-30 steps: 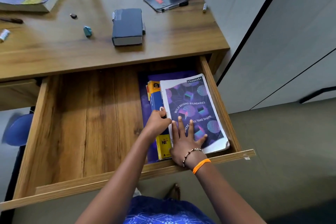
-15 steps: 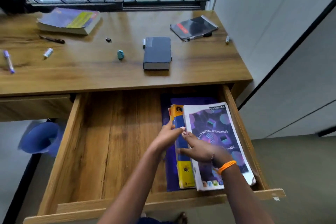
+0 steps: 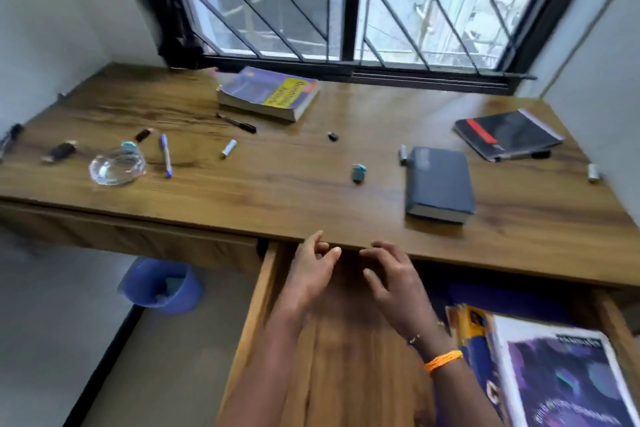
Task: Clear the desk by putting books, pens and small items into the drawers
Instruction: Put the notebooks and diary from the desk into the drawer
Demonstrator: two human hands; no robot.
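Observation:
Both hands hover over the open right drawer (image 3: 332,357) just below the desk's front edge. My left hand (image 3: 311,274) and my right hand (image 3: 394,281) are empty, fingers loosely curled and apart. A purple notebook (image 3: 561,385) and a yellow-blue book (image 3: 471,333) lie in the drawer's right side. On the wooden desk (image 3: 277,184) rest a dark grey book (image 3: 438,184), a black notebook (image 3: 507,133), a thick purple-yellow book (image 3: 268,92), a purple pen (image 3: 166,154), a dark pen (image 3: 237,122), a teal eraser (image 3: 358,173) and other small items.
A glass bowl (image 3: 116,166) sits at the desk's left, with small dark items (image 3: 60,151) beside it. A blue bin (image 3: 161,284) stands on the floor under the desk. The left drawer (image 3: 138,239) is closed. A barred window runs behind the desk.
Both hands have lifted off the books in the drawer and risen toward the desk's front edge. The view has tilted up, showing the whole desk and the window.

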